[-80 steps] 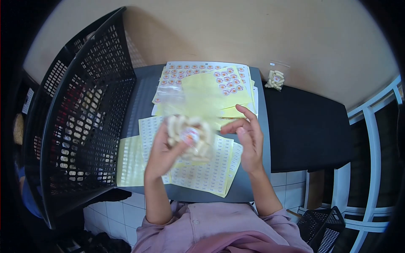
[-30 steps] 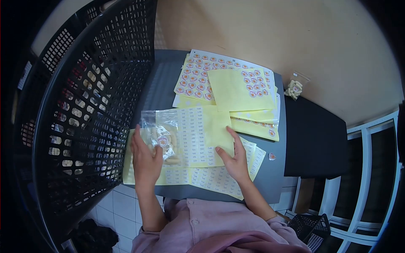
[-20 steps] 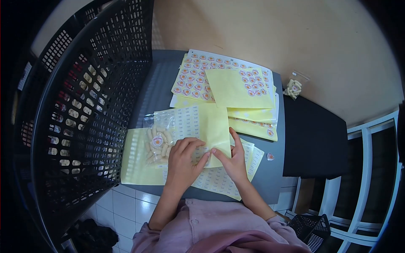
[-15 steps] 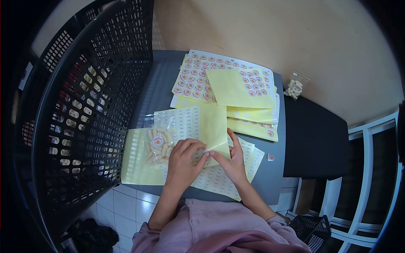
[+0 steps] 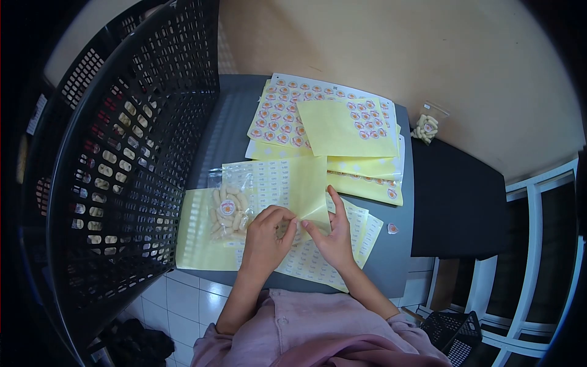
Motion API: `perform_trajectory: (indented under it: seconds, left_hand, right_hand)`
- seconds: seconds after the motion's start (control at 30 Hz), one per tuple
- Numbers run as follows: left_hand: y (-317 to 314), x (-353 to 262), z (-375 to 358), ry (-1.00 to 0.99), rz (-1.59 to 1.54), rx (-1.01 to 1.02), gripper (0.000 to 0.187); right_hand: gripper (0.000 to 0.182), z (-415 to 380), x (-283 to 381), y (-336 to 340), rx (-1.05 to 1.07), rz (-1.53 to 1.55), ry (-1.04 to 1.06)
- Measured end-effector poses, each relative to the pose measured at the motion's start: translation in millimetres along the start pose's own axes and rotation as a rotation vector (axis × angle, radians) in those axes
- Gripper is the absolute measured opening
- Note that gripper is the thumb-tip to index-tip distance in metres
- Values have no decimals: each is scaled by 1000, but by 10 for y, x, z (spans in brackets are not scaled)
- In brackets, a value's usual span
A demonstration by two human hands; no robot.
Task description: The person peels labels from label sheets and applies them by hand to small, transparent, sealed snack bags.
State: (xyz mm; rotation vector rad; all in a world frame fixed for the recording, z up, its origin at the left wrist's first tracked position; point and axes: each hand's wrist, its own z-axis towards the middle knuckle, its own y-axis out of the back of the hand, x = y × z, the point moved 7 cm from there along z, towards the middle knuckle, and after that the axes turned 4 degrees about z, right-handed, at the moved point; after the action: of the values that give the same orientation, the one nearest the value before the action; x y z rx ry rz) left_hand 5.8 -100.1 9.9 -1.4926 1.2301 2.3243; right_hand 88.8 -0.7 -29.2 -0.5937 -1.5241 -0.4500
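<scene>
My left hand (image 5: 269,237) has thumb and fingertips pinched together at the lower part of a yellow label sheet (image 5: 307,183); whether a small label is between them is too small to tell. My right hand (image 5: 334,235) holds the same sheet's lower right edge, its thumb near my left fingertips and its index finger stretched up. The sheet's corner is bent. Left of my left hand lies a clear bag (image 5: 230,214) of pale, finger-shaped pieces with a round sticker. More sheets with small printed labels (image 5: 315,263) lie beneath my hands.
Sheets of round stickers (image 5: 281,113) are stacked at the back of the grey table (image 5: 391,244). One loose sticker (image 5: 392,228) lies at the right. A tall black basket (image 5: 131,159) stands left. Another filled bag (image 5: 426,127) sits on a black surface (image 5: 455,202) by the wall.
My right thumb and index finger have spread farther apart, and the thumb has drawn slightly away from my left fingertips. The sheet's bent corner has shifted slightly.
</scene>
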Motion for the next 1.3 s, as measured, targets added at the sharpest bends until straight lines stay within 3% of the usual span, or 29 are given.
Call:
perform_trajectory:
  seconds: [0.17, 0.23, 0.27, 0.33, 0.37, 0.4, 0.47, 0.5, 0.7, 0.87, 0.97, 1.0, 1.07, 1.1, 1.17, 1.3]
  left_hand:
    - [56, 18, 12, -13, 34, -61, 5]
    - [112, 97, -2, 79, -115, -75, 7]
    - [131, 116, -14, 78, -113, -76, 7]
    - [96, 207, -47, 151, -549, -17, 20]
    - [128, 210, -58, 152, -548, -22, 20]
    - [90, 201, -75, 182, -687, 66, 29]
    - [58, 185, -106, 209, -826, 154, 39]
    - [44, 186, -122, 229, -861, 188, 43]
    - [59, 211, -202, 245, -895, 242, 49]
    - [99, 253, -224, 268, -890, 238, 51]
    - [540, 390, -164, 238, -123, -190, 52]
    - [583, 469, -152, 233, -123, -193, 52]
    - [872, 569, -170, 188, 568, -430, 59]
    - [906, 598, -173, 185, 568, -433, 59]
    - [865, 817, -175, 403, 446, -247, 69]
    - [836, 948, -163, 479, 281, -181, 71]
  right_hand:
    - [75, -19, -4, 26, -11, -25, -49]
    - [73, -56, 203, 106, -193, -315, 248]
    - [73, -58, 229, 114, -191, -313, 249]
    - [64, -148, 506, 143, -338, -727, 495]
    - [41, -152, 537, 133, -315, -680, 526]
    - [41, -153, 573, 130, -312, -678, 527]
    - [23, -84, 490, -102, 189, -123, 284]
    - [14, -100, 561, -167, 182, -14, 255]
    - [10, -188, 638, -269, 266, -216, 339]
    - [7, -223, 601, -310, 327, -137, 316]
    - [7, -211, 560, -281, 306, -44, 283]
    - [7, -197, 536, -250, 272, 0, 266]
    - [6, -186, 486, -223, 236, 40, 245]
    - [6, -178, 455, -198, 200, 81, 218]
    - [6, -176, 424, -217, 199, 101, 191]
    - [6, -150, 218, -242, 196, 106, 120]
